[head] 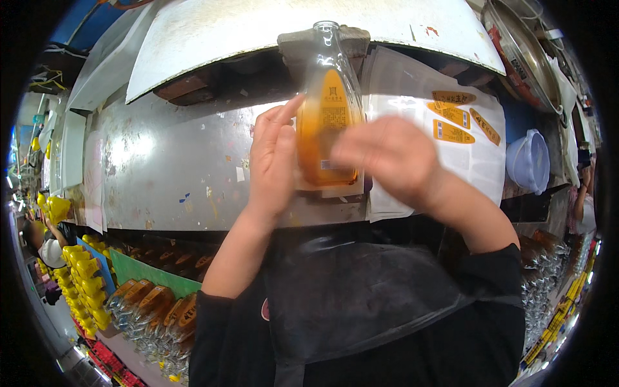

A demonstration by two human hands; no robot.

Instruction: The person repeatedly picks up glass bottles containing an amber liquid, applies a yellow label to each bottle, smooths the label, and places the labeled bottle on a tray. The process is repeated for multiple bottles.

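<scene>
A clear glass bottle (333, 60) with an amber lower body lies in front of me, its open mouth pointing away. Its neck rests on a grey cloth-like support (295, 46). An orange pointed label (332, 99) with dark print covers its upper face. My left hand (274, 155) holds the bottle's left side, fingers and thumb along the glass. Blurred by motion, my right hand (387, 157) is over the lower right of the label, its fingertips hiding part of it. Whether those fingers touch or pinch anything is unclear.
Backing sheets (401, 92) with several loose orange labels (452, 116) lie on the metal table (193, 145). A lavender bucket (529, 162) stands at right. Packed amber bottles (150, 302) and yellow containers (87, 280) fill the lower left. Another person (51, 249) is at far left.
</scene>
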